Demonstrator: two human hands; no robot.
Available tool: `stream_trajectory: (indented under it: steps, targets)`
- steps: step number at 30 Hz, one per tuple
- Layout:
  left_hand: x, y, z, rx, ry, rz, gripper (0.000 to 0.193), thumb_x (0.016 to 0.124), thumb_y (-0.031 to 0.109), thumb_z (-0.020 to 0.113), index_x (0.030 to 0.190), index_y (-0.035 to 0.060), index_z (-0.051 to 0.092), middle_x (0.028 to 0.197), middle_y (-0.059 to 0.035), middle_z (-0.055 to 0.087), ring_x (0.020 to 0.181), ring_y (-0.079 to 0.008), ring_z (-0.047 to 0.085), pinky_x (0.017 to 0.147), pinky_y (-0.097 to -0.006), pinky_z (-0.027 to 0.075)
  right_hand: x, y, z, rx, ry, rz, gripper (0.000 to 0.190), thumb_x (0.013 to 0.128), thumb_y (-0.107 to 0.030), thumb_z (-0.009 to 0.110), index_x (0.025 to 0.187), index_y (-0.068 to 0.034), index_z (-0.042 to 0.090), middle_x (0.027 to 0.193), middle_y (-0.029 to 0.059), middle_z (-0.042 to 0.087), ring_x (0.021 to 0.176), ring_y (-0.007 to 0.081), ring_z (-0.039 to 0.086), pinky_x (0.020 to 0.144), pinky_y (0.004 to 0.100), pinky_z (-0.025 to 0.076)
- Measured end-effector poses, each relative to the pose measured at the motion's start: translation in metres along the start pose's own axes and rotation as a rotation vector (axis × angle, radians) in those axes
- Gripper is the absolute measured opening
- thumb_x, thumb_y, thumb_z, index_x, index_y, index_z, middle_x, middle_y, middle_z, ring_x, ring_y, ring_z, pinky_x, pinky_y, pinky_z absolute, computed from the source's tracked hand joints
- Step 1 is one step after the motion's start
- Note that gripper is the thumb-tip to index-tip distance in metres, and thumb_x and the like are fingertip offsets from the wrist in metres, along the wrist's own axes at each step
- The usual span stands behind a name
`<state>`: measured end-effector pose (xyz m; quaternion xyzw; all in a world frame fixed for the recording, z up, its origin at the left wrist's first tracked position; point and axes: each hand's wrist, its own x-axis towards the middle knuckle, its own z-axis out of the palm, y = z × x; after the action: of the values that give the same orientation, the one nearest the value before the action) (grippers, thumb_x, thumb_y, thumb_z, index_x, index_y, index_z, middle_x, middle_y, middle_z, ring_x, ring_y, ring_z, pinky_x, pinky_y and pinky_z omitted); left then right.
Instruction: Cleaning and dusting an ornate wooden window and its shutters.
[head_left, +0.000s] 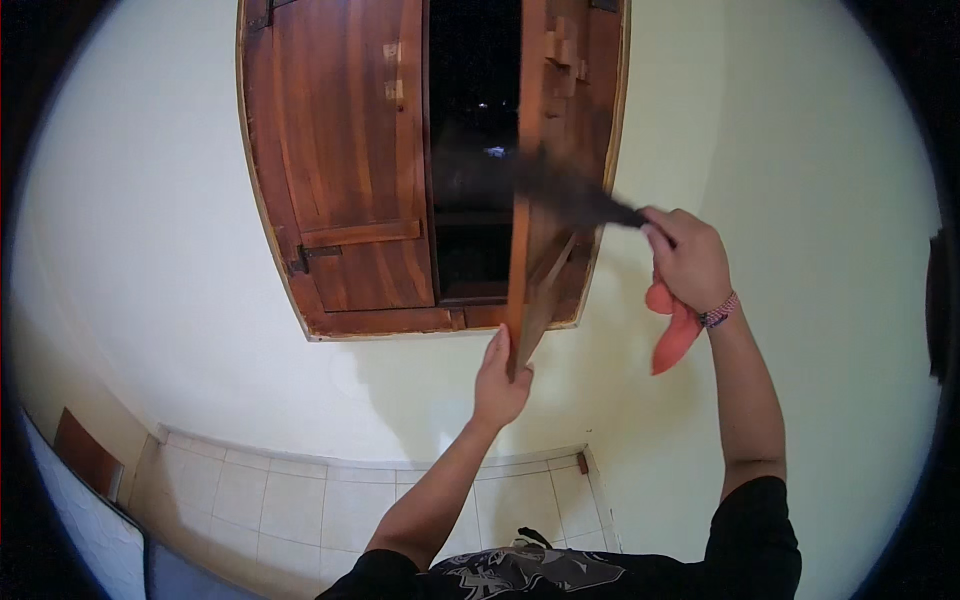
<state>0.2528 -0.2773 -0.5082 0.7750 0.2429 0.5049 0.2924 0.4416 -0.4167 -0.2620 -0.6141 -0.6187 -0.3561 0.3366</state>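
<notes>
My left hand (501, 394) grips the bottom edge of the right wooden shutter (517, 300), which stands swung out from the window towards me. In my right hand (691, 259) is the thin end of a dark duster (574, 196), its head blurred and crossing in front of that shutter. A salmon-red cloth (675, 337) hangs below the right palm, near a braided bracelet. To the left, the other wooden shutter (352, 150) lies flat in the window frame (390, 322). Darkness with a few small lights shows through the gap between the shutters.
A pale wall (172, 225) surrounds the window. Beneath it are light floor tiles (292, 502), with a small brown block (583, 463) by the skirting. A mattress (90, 510) edges into the lower left. Something dark (936, 307) sits at the far right rim.
</notes>
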Motion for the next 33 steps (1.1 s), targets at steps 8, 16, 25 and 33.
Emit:
stream_trajectory:
  steps: [8, 16, 25, 33]
  targets:
    - [-0.023, 0.038, 0.037, -0.107, -0.265, 0.146, 0.076, 0.088, 0.013, 0.062, 0.152, -0.0037, 0.025, 0.15, -0.0274, 0.04, 0.135, -0.0414, 0.044, 0.111, -0.0429, 0.041, -0.011, 0.0, -0.012, -0.31, 0.26, 0.059, 0.019, 0.093, -0.023, 0.062, 0.106, -0.011, 0.066, 0.084, 0.0105, 0.065, 0.075, 0.0315, 0.067, 0.064, 0.042, 0.054]
    - [-0.01, 0.049, 0.073, -0.164, -0.563, 0.201, 0.07, 0.091, 0.019, 0.056, 0.151, -0.0046, 0.029, 0.155, -0.0239, 0.035, 0.142, -0.0365, 0.037, 0.116, -0.0417, 0.034, -0.06, 0.007, -0.042, -0.36, 0.194, 0.307, 0.019, 0.094, -0.025, 0.06, 0.106, -0.009, 0.063, 0.089, 0.0141, 0.067, 0.08, 0.0379, 0.066, 0.069, 0.0482, 0.053]
    - [-0.053, 0.051, 0.145, -0.346, -0.472, 0.178, 0.062, 0.098, 0.03, 0.058, 0.15, 0.0037, 0.036, 0.151, -0.0198, 0.043, 0.139, -0.0364, 0.042, 0.115, -0.0411, 0.035, -0.145, 0.009, -0.006, 0.018, 0.181, 0.773, 0.021, 0.099, -0.022, 0.052, 0.103, -0.003, 0.059, 0.083, 0.023, 0.066, 0.079, 0.0437, 0.065, 0.069, 0.049, 0.05]
    - [-0.088, 0.058, 0.145, -1.429, -0.69, -0.623, 0.043, 0.104, 0.038, 0.051, 0.134, 0.0068, 0.049, 0.121, -0.0054, 0.062, 0.111, -0.0181, 0.061, 0.092, -0.0359, 0.053, -0.174, -0.014, 0.049, 0.145, -0.154, 0.769, 0.024, 0.098, -0.025, 0.055, 0.103, -0.003, 0.061, 0.084, 0.0256, 0.067, 0.081, 0.046, 0.065, 0.068, 0.0498, 0.049]
